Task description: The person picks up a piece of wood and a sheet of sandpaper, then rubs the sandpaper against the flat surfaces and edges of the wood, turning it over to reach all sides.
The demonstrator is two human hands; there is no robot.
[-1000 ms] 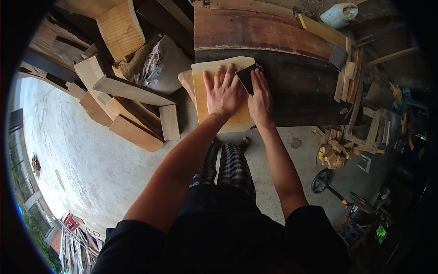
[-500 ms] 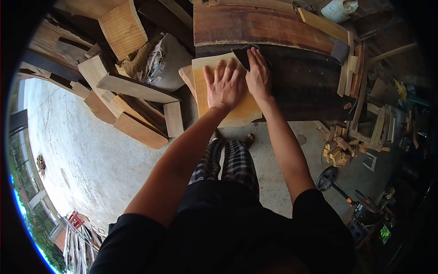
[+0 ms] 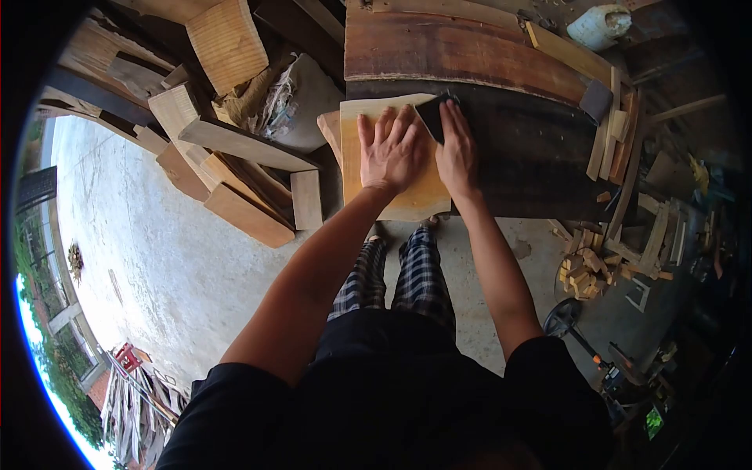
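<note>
A pale yellow board [image 3: 429, 200] lies on the dark bench top [image 3: 533, 172] near its left end. My left hand [image 3: 389, 157] rests flat on this board with its fingers spread. At the board's right edge, my right hand [image 3: 457, 153] presses a dark sheet [image 3: 433, 116], which looks like sandpaper, under its fingers. Part of the sheet is hidden beneath that hand. Another light wood piece [image 3: 330, 135] sticks out from the board's left side.
A long reddish-brown plank [image 3: 462, 53] lies across the bench's far side, with a grey block [image 3: 596, 100] near its right end. Wood pieces [image 3: 249, 215] lean at the left. Small offcuts [image 3: 583, 274] are heaped on the floor [image 3: 180, 258] at the right.
The whole view has shifted, so the bench and hands appear further right. The dark sheet shows more of its surface left of my right hand. My left hand stays on the board.
</note>
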